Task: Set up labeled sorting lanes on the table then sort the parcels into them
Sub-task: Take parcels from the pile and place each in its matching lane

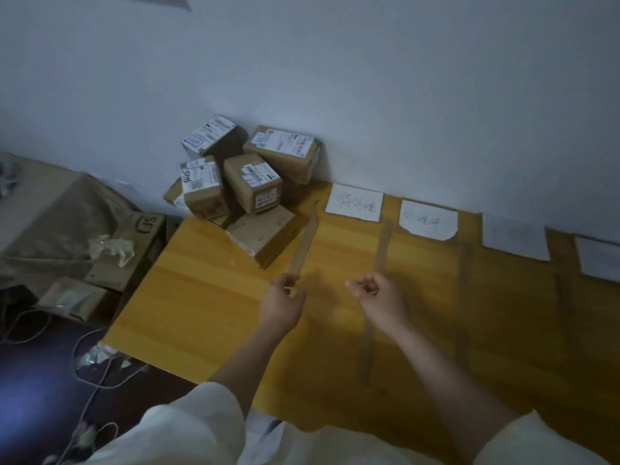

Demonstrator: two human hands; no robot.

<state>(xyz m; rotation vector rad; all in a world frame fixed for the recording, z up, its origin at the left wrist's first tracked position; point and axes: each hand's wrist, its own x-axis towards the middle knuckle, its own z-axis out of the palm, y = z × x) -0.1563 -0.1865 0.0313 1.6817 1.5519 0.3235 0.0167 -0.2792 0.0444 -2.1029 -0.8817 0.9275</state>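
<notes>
Left grip (283, 298) pinching flat cardboard strip (303, 243); right grip (377, 297) curled, empty.

Wooden table (208, 297) bearing piled parcels (248, 182), paper labels (354, 202), seemingly tape strips (382, 243).

Both hands (332, 297) hover over the table (201, 297) beside stacked parcels (245, 182).
</notes>
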